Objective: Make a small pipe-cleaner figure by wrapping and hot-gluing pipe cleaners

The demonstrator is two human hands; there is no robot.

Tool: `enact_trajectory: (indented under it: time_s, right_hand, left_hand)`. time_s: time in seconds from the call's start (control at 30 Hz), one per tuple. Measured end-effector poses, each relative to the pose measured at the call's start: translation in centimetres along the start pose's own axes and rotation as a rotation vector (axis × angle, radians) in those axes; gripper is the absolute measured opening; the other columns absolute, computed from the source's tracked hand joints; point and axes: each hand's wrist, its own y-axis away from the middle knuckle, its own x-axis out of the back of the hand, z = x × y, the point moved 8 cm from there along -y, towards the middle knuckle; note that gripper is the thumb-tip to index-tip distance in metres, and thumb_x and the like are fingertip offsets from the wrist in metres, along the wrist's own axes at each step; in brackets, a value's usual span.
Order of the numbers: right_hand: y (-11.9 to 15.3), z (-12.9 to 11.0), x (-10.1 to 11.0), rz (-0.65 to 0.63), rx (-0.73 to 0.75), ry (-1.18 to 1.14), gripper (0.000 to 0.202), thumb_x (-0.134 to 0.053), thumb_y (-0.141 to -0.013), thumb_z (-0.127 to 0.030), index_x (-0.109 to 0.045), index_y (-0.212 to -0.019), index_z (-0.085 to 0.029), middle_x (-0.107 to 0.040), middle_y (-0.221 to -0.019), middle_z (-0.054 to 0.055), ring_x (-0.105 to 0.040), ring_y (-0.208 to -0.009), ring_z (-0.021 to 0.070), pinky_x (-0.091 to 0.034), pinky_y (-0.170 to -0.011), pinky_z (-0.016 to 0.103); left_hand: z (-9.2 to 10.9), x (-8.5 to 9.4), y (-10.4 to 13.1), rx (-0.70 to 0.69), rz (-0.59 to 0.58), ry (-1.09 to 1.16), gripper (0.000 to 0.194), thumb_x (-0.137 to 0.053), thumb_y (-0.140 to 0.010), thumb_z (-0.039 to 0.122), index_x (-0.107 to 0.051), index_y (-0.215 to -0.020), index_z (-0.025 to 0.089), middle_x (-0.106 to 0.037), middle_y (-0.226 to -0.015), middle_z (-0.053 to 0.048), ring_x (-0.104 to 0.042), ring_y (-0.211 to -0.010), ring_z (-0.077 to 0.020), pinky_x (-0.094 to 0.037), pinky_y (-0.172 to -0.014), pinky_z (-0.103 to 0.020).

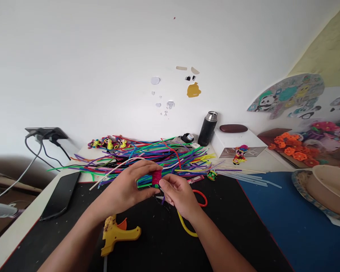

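Between thumb and fingers, my left hand [134,185] holds a small magenta woven piece [156,176] by its top and bottom edges. The fingers of my right hand [177,190] are pinched at the lower right edge of that piece, with a bit of purple below them. Under my hands are scissors, partly hidden, with red and yellow handles [187,226]. A long heap of coloured pipe cleaners [147,153] lies just behind my hands.
A yellow glue gun [116,236] lies near my left forearm on the black mat [158,249]. A phone [61,194] is at left. Behind stand a black bottle [207,129] and a white box [235,141] with a small figure [239,155]. A bowl [328,185] is at right.
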Motion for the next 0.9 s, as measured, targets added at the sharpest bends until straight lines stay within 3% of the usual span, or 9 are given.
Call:
enact_trajectory:
  time_s: [0.4,0.9]
  right_hand:
    - [-0.2,-0.4,0.9,0.067,0.049,0.076,0.056,-0.078,-0.084,-0.074,-0.065,-0.075,-0.020,-0.040,-0.052,-0.009,-0.029,-0.044,0.0087,-0.021,-0.044,0.025]
    - [0.1,-1.3,1.2,0.147,0.114,0.110,0.056,-0.076,-0.084,-0.075,-0.066,-0.073,-0.020,-0.038,-0.053,-0.008,-0.028,-0.047,0.0098,-0.019,-0.045,0.026]
  left_hand:
    - [-1.7,0.2,0.0,0.005,0.024,-0.053,0.048,-0.084,-0.089,0.045,-0.076,-0.134,0.029,-0.078,-0.134,-0.012,-0.069,-0.131,-0.0339,-0.055,-0.114,-0.048]
    - [-1.4,-0.1,-0.2,-0.004,0.010,-0.034,0.045,-0.083,-0.091,0.044,-0.077,-0.133,0.029,-0.078,-0.132,-0.012,-0.069,-0.130,-0.0336,-0.056,-0.112,-0.047]
